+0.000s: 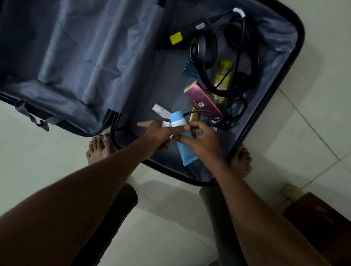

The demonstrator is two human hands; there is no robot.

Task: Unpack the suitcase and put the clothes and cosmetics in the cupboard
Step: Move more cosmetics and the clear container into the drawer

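An open dark suitcase [291, 65] lies flat on the floor, lined in grey. Over its near right half, my left hand [159, 134] grips a light blue tube [186, 153] near its white-banded cap, along with a small white tube [160, 110] and a pinkish stick [144, 123]. My right hand [202, 140] pinches the blue tube from the right and holds a small clear item. Further back lie a pink box [202, 99], a yellow bottle [222, 74], a black hair dryer [199, 46] and its coiled cord [242, 75].
The suitcase's left half [55, 42] holds only its grey lining and a strap buckle [42, 123]. My bare feet [99, 148] stand on the pale tiled floor at the case's near edge. A dark wooden furniture corner [329, 229] is at lower right.
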